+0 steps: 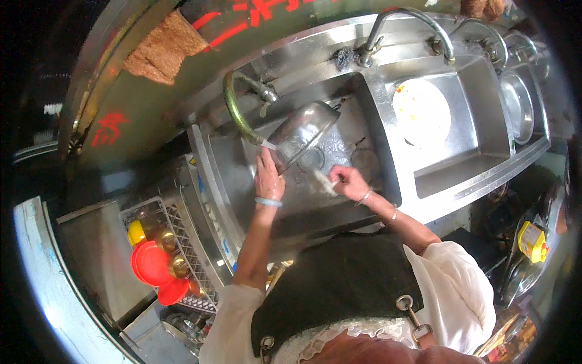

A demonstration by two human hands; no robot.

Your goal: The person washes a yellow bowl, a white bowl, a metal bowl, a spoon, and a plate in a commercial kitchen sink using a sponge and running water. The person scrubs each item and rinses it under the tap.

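Note:
A stainless steel pan (305, 125) lies tilted in the left sink basin (300, 204), its long rim slanting toward me. My left hand (270, 179) grips the near left end of the pan. Just at its fingertips is the pale end of a green hose (236, 113) fitted to a tap; part of the grip is hidden. My right hand (349, 183) is closed on a blurred whitish scrubbing item (324, 183), apart from the pan and to its right. Water wets the basin floor around a round drain (313, 158).
The right basin (468, 109) holds a white plate (421, 113) with food bits. A metal bowl (517, 107) stands farther right. Behind the basins are a curved faucet (409, 13) and a steel-wool scrubber (344, 59). A crate (193, 255) of red bowls (153, 264) sits at left.

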